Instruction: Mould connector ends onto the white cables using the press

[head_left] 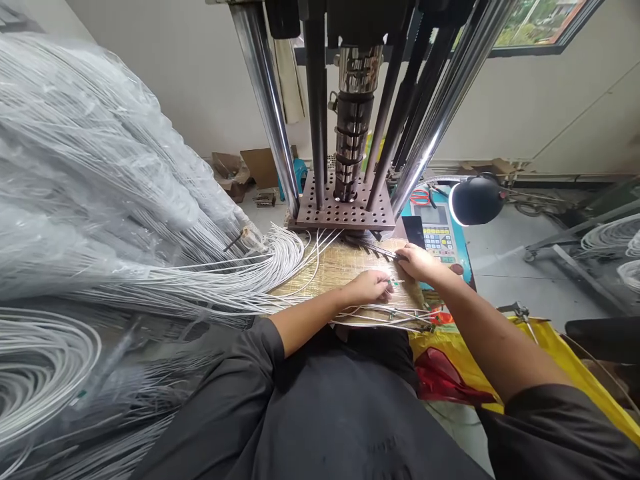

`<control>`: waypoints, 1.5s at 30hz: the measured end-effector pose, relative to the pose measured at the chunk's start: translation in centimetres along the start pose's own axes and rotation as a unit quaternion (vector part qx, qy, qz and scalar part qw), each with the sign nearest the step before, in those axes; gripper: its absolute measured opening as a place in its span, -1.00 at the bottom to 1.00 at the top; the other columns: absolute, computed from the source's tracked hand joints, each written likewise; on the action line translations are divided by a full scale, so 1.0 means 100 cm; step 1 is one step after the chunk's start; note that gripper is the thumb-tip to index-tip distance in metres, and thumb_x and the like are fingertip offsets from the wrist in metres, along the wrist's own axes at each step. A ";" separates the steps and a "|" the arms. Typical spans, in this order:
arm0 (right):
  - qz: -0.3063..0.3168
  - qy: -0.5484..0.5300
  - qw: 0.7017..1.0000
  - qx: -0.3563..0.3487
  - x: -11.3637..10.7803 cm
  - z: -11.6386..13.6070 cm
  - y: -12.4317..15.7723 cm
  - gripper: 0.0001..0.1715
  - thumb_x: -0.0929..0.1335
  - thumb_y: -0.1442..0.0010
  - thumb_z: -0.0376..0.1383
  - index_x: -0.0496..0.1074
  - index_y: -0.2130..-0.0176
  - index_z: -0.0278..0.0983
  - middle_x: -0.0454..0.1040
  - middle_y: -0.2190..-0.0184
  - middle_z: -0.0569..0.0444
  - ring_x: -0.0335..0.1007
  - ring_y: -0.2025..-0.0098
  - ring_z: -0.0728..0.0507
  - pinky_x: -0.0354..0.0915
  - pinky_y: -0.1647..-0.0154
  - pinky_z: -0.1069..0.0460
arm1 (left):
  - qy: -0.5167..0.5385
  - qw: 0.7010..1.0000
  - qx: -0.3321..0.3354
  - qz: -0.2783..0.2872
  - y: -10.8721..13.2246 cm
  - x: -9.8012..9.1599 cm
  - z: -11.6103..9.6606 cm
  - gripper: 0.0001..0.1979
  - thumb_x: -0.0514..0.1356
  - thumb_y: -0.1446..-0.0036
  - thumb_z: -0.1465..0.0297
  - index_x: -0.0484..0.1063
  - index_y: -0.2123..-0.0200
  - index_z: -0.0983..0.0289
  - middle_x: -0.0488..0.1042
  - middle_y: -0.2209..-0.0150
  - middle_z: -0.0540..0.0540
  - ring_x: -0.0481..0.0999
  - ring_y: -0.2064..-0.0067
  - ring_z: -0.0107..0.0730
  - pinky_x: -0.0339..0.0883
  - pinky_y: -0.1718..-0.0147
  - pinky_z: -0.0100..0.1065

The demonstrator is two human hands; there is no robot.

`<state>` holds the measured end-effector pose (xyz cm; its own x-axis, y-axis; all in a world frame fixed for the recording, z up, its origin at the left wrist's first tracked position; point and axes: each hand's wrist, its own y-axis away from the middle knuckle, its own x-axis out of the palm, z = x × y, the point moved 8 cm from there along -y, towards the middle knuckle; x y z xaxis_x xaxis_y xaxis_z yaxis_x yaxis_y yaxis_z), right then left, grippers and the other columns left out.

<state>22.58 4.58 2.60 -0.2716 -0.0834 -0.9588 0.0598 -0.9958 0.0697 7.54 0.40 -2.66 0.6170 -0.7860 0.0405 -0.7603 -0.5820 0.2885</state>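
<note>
My left hand (pixel 373 287) is over the tape-covered worktop (pixel 330 267), its fingers pinched on the end of a white cable with a small green part showing beside the fingertips. Farther right, my right hand (pixel 415 261) has its fingers closed on one end of a thin dark metal bar (pixel 381 250), which reaches left under the machine's perforated plate (pixel 345 215). A bundle of white cables (pixel 285 257) curves onto the worktop from the left. More cables (pixel 370 317) lie along its near edge.
Plastic-wrapped cable bundles (pixel 100 153) fill the left side. Chrome columns (pixel 265 93) rise from the machine. At the right are a control panel (pixel 437 237), a black lamp (pixel 477 200) and red-handled scissors (pixel 421 197). Yellow and red bags (pixel 445 377) sit near my right forearm.
</note>
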 end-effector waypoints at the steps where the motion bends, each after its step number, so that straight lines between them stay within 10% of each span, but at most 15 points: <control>1: 0.001 -0.009 1.000 -0.008 0.000 0.004 0.002 -0.57 0.34 -0.14 -0.42 0.60 0.01 -0.33 0.57 0.04 -0.15 0.46 -0.02 -0.22 0.28 -0.13 0.00 | -0.003 0.999 0.009 -0.042 -0.001 -0.012 -0.002 -0.87 0.12 -0.26 0.47 0.42 0.35 0.34 0.51 0.45 0.05 0.46 0.49 -0.51 0.32 0.42 -0.44; 9: 0.007 -0.164 0.985 -0.060 0.022 0.030 0.014 -0.56 0.32 -0.19 -0.33 0.58 -0.03 -0.20 0.66 0.07 0.05 0.57 0.08 -0.17 0.41 -0.02 -0.01 | -0.201 0.960 0.102 -0.164 0.012 -0.065 -0.028 -0.76 0.19 -0.20 0.36 0.45 0.50 0.32 0.37 0.55 -0.04 0.28 0.47 -0.48 0.13 0.41 -0.42; 15: -0.016 -0.279 0.958 -0.057 0.036 0.021 0.019 -0.49 0.38 -0.20 -0.20 0.54 -0.13 -0.18 0.57 -0.11 -0.01 0.48 -0.17 -0.31 0.29 -0.30 -0.25 | -0.374 0.904 0.147 -0.144 0.015 -0.054 -0.034 -0.80 0.16 -0.25 0.43 0.60 0.34 0.27 0.58 0.29 0.10 0.47 0.22 -0.31 0.26 0.17 -0.36; 45: 0.014 -0.265 0.963 -0.042 0.045 0.013 0.018 -0.21 0.51 -0.07 0.03 0.47 -0.24 -0.11 0.54 -0.16 0.04 0.43 -0.23 -0.37 0.27 -0.34 -0.22 | -0.426 0.890 0.076 -0.143 0.008 -0.044 -0.026 -0.76 0.11 -0.31 0.38 0.59 0.30 0.21 0.63 0.24 0.04 0.53 0.13 -0.27 0.22 -0.06 -0.21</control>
<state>20.24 2.39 -1.23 -0.7196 -0.1400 -0.6801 0.1450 -0.9882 0.0500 4.72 3.91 -0.08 0.4609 -0.4376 -0.7721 -0.6561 -0.7538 0.0355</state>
